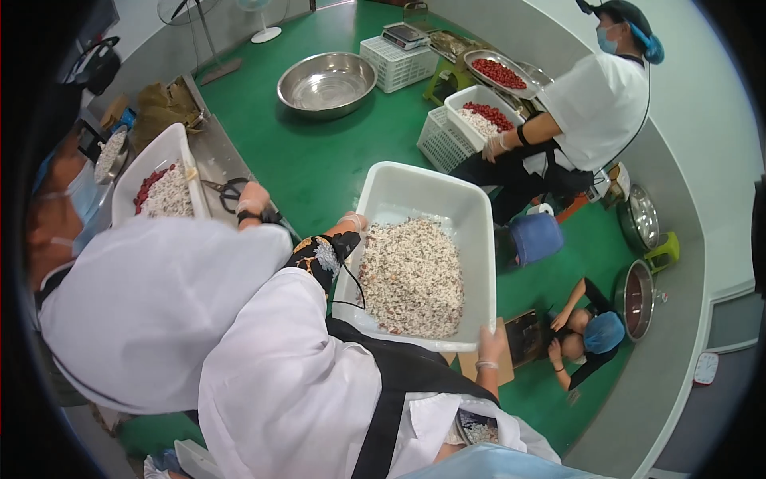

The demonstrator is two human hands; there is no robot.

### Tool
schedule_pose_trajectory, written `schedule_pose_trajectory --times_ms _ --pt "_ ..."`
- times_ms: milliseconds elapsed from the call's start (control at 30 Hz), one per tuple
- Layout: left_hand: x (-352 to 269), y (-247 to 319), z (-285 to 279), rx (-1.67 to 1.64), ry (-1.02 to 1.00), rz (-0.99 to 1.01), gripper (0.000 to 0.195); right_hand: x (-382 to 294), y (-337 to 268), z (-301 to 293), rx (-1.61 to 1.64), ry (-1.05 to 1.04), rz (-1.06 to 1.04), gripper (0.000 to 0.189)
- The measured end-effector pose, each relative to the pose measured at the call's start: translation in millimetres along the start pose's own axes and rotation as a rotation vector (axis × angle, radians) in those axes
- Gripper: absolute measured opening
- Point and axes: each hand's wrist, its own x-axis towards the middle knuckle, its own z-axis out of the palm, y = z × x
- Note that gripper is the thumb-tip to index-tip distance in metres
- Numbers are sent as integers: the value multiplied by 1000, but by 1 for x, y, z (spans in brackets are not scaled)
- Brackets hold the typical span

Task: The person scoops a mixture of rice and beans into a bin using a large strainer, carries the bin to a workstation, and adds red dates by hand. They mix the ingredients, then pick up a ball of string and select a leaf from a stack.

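A white plastic tub [431,185] is held up in front of me. A speckled mix of pale and dark grains [413,278] lies in it. My left hand [354,221], in a clear glove, grips the tub's left side; the tub's edge partly hides its fingers. A floral sleeve [315,261] and a small black device [346,244] with a cord are on that arm. My right hand [491,344], also gloved, holds the near right corner, thumb over the rim. Below the tub, my white coat [287,359] and black apron [401,383] show.
Close on my left, a co-worker's hand [254,197] is beside scissors [224,190] and another tub [194,179] on a metal table [218,146]. A steel basin [326,111] sits on the green floor. Right, a seated person [598,114] works; another [601,335] is low down.
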Motion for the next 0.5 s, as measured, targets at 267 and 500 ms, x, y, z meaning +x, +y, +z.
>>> schedule_pose_trajectory --times_ms 267,500 --pt "119 0 87 -14 -81 -56 41 0 3 -8 -205 7 82 30" --pt "51 8 36 -359 -139 7 46 9 -9 -9 -308 7 30 29"
